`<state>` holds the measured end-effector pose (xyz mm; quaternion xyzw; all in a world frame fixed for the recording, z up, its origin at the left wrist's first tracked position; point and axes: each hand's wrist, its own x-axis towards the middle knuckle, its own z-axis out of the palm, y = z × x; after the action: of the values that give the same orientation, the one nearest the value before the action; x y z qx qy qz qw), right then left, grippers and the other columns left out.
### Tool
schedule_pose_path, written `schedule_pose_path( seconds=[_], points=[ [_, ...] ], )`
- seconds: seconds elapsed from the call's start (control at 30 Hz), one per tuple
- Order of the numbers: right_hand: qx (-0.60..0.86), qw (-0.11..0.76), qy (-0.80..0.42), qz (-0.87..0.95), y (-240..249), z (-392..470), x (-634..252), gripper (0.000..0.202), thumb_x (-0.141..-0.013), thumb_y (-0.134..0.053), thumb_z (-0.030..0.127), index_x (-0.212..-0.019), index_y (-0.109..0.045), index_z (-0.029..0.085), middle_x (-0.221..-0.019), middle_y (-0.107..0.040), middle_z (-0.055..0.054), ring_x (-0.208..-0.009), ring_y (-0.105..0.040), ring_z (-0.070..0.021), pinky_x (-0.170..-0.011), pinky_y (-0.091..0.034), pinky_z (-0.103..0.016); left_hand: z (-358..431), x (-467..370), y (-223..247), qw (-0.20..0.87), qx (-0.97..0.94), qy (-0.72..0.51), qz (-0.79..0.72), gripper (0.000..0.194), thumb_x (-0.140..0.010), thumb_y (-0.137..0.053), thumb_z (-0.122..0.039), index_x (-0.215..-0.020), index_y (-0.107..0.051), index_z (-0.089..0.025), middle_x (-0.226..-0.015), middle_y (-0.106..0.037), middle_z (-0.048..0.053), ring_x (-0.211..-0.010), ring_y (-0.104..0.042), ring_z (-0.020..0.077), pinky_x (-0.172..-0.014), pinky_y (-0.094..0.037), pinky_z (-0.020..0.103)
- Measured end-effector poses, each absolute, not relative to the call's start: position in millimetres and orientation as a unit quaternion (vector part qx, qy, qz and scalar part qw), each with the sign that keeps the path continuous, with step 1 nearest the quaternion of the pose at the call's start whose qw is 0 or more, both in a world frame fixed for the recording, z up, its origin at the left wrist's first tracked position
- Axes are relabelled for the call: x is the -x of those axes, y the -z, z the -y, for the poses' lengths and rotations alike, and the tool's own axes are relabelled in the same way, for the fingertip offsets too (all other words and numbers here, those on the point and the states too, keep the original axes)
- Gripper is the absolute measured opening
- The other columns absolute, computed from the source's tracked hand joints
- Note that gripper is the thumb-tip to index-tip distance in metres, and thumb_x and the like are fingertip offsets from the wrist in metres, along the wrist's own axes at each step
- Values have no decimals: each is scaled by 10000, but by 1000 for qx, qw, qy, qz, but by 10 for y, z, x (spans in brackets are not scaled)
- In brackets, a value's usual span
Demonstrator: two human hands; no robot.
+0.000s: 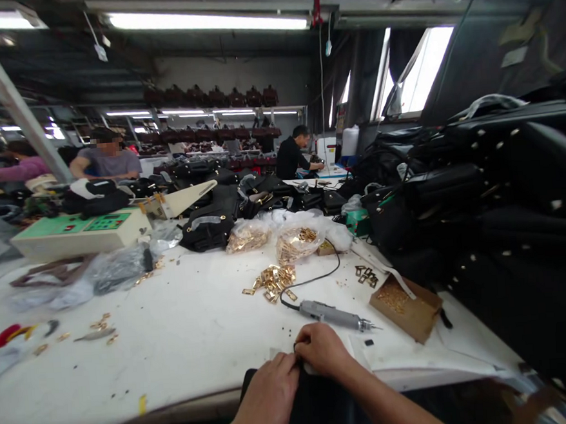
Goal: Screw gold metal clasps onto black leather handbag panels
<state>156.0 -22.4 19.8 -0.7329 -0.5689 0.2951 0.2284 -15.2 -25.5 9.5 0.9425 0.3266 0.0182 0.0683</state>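
Both hands meet at the table's front edge over a black piece (316,407) that looks like leather or fabric. My left hand (272,388) lies on the black piece with its fingers together, closed on its upper edge. Right beside it, my right hand (320,348) is closed in a pinch at that same edge; the small part between its fingertips is hidden. Just beyond the hands lies a grey electric screwdriver (331,314), its tip pointing right and its cord running back. A small black bit (368,342) rests near that tip.
Gold buckles (274,281) lie mid-table, with bags of gold parts (297,243) behind. At right are a cardboard box (408,306) and piled black bags (521,221). A green-topped machine (83,232) and red-handled pliers (3,338) are at left. Other people work farther back.
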Motion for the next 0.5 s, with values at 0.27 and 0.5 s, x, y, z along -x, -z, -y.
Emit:
schedule_pose_path(
  seconds=[0.27,0.5],
  points=[
    [748,213,-253,575,-149,277,-1567,171,-766,-642,219,-847,-791,244,-907,-763,-27,-872,-686,-203,-732,-424,-266,353,184,-168,103,-937,-46,-331,396,-912,-518,-64,-1243,-645,-240,-1221,-678,51,-1106,-627,255,-971,-539,420],
    [724,266,-231,593,-53,368,-1594,137,-781,-663,175,-861,-746,249,-873,-724,16,-817,-659,-159,-715,-394,-237,172,240,238,90,-946,-52,-306,454,-827,-648,-182,-1268,-631,-287,-1234,-648,54,-1120,-594,267,-908,-526,373]
  ],
)
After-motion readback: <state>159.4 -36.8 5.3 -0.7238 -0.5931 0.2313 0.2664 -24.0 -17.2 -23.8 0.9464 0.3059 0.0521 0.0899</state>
